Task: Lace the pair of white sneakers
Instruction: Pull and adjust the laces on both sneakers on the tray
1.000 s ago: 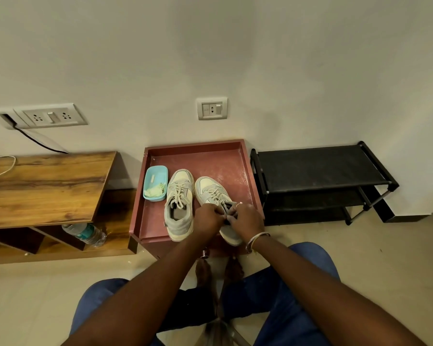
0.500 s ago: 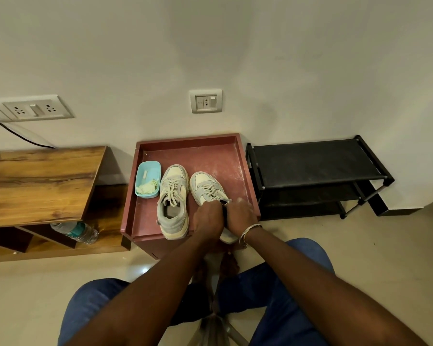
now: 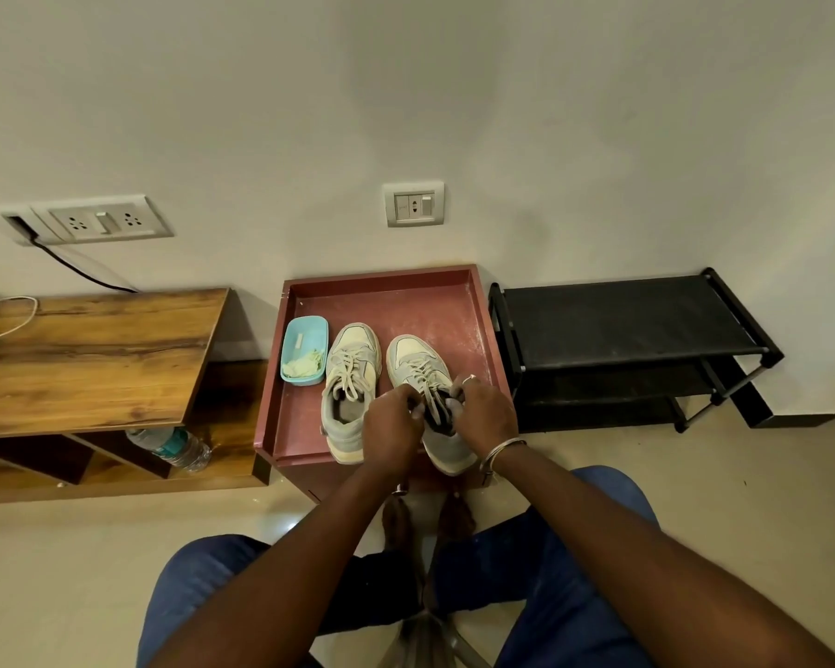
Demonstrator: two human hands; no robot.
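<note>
Sneakers (image 3: 350, 388) sat side by side on the red bench (image 3: 382, 291); our left hand (image 3: 391, 421) and right hand (image 3: 485, 412) curled tight round the laces (image 3: 423, 371) of the right shoe (image 3: 408, 351), we judged to draw them snug.

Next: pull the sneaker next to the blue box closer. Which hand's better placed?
Left, probably. The left hand sits right beside the free sneaker; the right hand is beyond the held sneaker, on its far side. Both grip the held sneaker's opening.
</note>
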